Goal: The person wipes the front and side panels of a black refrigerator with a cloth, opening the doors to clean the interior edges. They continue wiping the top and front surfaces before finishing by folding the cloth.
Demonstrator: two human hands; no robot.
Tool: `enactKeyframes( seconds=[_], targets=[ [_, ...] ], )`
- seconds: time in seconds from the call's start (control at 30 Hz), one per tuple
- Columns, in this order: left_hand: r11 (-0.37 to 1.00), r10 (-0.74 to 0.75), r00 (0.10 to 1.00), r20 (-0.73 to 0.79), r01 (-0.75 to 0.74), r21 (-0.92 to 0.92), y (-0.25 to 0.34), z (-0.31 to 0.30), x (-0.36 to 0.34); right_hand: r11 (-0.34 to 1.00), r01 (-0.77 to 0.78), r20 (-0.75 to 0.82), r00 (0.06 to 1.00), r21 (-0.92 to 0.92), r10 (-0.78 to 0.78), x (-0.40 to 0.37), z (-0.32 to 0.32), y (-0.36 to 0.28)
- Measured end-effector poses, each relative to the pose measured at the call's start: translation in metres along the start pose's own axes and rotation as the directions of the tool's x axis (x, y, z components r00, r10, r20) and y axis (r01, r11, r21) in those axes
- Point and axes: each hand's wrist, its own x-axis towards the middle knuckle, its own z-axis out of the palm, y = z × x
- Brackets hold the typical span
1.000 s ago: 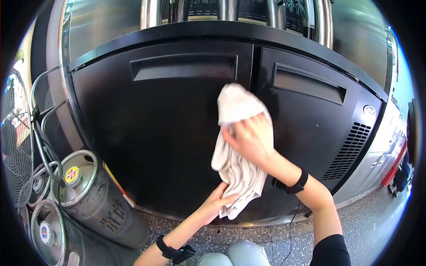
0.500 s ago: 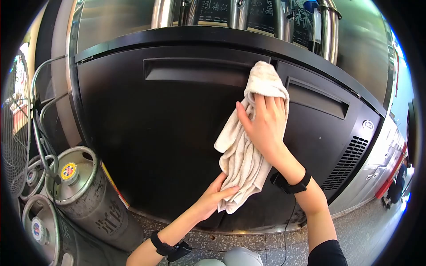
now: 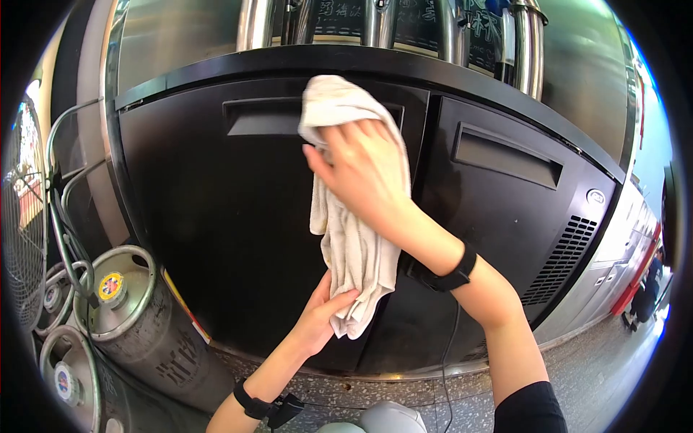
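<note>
A pale cloth (image 3: 354, 238) hangs in folds against the front of a black cabinet (image 3: 216, 209). My right hand (image 3: 368, 169) presses the cloth's upper part to the panel over the wide recessed handle (image 3: 263, 119); its fingertips are tucked under the cloth's folded top and its thumb points left. Lower down, my left hand (image 3: 320, 315) grips the cloth's bottom end between thumb and fingers. Each wrist wears a black band with a small device.
Metal kegs (image 3: 170, 339) stand at the lower left beside hoses and a fan (image 3: 23, 216). Steel pipes (image 3: 379, 22) rise behind the black counter edge (image 3: 346, 63). A vent grille (image 3: 563, 256) is at the right. A cable runs down to the speckled floor. A person (image 3: 646, 289) is far right.
My right hand has moved left along the cabinet with the cloth's upper part, from the gap between the panels onto the wide handle. My left hand has shifted slightly left with the lower end.
</note>
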Motion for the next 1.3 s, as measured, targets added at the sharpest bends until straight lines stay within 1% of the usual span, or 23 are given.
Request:
enactKeyframes(
  seconds=[0.03, 0.07, 0.13, 0.2, 0.27, 0.33, 0.37, 0.47, 0.5, 0.57, 0.6, 0.67, 0.73, 0.8, 0.87, 0.9, 1.0, 1.07, 1.1, 1.2, 1.23, 1.27, 1.3],
  targets=[
    [1.000, -0.015, 1.000, 0.000, 0.015, 0.016, -0.001, 0.001, -0.001, 0.995, -0.047, 0.030, 0.998, -0.087, 0.050, -0.007, -0.011, 0.004],
    [0.999, -0.028, 1.000, 0.000, 0.028, 0.031, -0.001, 0.002, -0.001, 0.986, -0.107, 0.018, 0.994, -0.131, 0.111, -0.017, -0.017, 0.011],
    [0.999, -0.033, 0.999, 0.029, 0.032, 0.031, 0.000, 0.009, 0.000, 0.966, -0.135, -0.034, 0.991, -0.221, 0.131, -0.029, -0.033, 0.025],
    [0.995, -0.083, 0.995, 0.055, 0.080, 0.055, 0.000, 0.015, 0.005, 0.949, -0.163, -0.119, 0.984, -0.269, 0.135, -0.036, -0.047, 0.039],
    [0.995, -0.089, 0.989, 0.117, 0.084, 0.046, 0.004, 0.026, 0.011, 0.921, -0.184, -0.114, 0.982, -0.343, 0.154, -0.034, -0.059, 0.054],
    [0.995, -0.080, 0.980, 0.183, 0.069, 0.070, 0.009, 0.035, 0.017, 0.925, -0.140, -0.100, 0.989, -0.352, 0.111, -0.022, -0.061, 0.060],
    [0.993, -0.105, 0.974, 0.199, 0.090, 0.081, 0.013, 0.036, 0.020, 0.935, -0.113, -0.097, 0.992, -0.337, 0.084, -0.017, -0.057, 0.060],
    [0.992, -0.098, 0.980, 0.174, 0.082, 0.096, 0.015, 0.036, 0.024, 0.964, -0.061, -0.109, 0.994, -0.259, 0.034, 0.008, -0.040, 0.049],
    [0.993, -0.102, 0.986, 0.134, 0.093, 0.071, 0.017, 0.035, 0.025, 0.973, -0.078, -0.061, 0.996, -0.217, 0.066, 0.016, -0.031, 0.043],
    [1.000, -0.014, 0.999, 0.042, 0.014, 0.020, 0.020, 0.031, 0.026, 0.996, -0.018, -0.036, 0.999, -0.093, 0.014, 0.039, -0.007, 0.029],
    [1.000, 0.024, 1.000, -0.002, -0.024, -0.010, 0.024, 0.029, 0.024, 0.998, 0.015, -0.023, 1.000, -0.066, -0.016, 0.047, 0.004, 0.021],
    [0.995, 0.095, 0.995, -0.041, -0.097, -0.039, 0.031, 0.025, 0.017, 0.995, 0.100, -0.082, 0.992, 0.013, -0.099, 0.060, 0.015, 0.010],
    [0.995, 0.098, 0.994, -0.055, -0.098, -0.010, 0.039, 0.027, 0.009, 0.996, 0.088, -0.043, 0.995, -0.017, -0.089, 0.053, 0.005, 0.017],
    [0.998, 0.062, 0.997, -0.055, -0.062, 0.002, 0.032, 0.029, 0.008, 0.996, 0.057, 0.009, 0.998, -0.069, -0.056, 0.038, -0.013, 0.033],
    [1.000, 0.015, 0.999, -0.035, -0.014, 0.017, 0.024, 0.037, 0.010, 0.989, 0.037, 0.014, 0.999, -0.141, -0.035, 0.017, -0.043, 0.055],
    [0.999, -0.020, 1.000, -0.004, 0.020, 0.033, 0.020, 0.047, 0.014, 0.986, 0.030, -0.007, 0.999, -0.164, -0.031, 0.006, -0.057, 0.070],
    [0.989, -0.142, 0.978, 0.154, 0.134, 0.058, -0.001, 0.083, 0.038, 0.934, 0.005, -0.032, 0.999, -0.358, -0.018, -0.022, -0.115, 0.112],
    [0.984, -0.179, 0.950, 0.254, 0.173, 0.047, -0.011, 0.108, 0.051, 0.886, -0.089, -0.054, 0.996, -0.455, 0.072, -0.044, -0.145, 0.137],
    [0.982, -0.189, 0.934, 0.302, 0.178, 0.061, -0.015, 0.120, 0.058, 0.871, -0.120, -0.071, 0.993, -0.476, 0.097, -0.051, -0.156, 0.144],
    [0.980, -0.200, 0.915, 0.351, 0.179, 0.091, -0.030, 0.136, 0.068, 0.874, -0.173, -0.159, 0.981, -0.454, 0.111, -0.057, -0.150, 0.147],
    [0.980, -0.194, 0.932, 0.307, 0.171, 0.100, -0.036, 0.135, 0.070, 0.899, -0.183, -0.142, 0.980, -0.398, 0.137, -0.055, -0.146, 0.147],
    [0.979, -0.197, 0.946, 0.259, 0.175, 0.106, -0.037, 0.138, 0.068, 0.937, -0.171, -0.144, 0.981, -0.305, 0.132, -0.050, -0.143, 0.145],
    [0.979, -0.191, 0.957, 0.218, 0.169, 0.115, -0.040, 0.134, 0.069, 0.952, -0.154, -0.124, 0.984, -0.266, 0.124, -0.045, -0.138, 0.141]
  ],
)
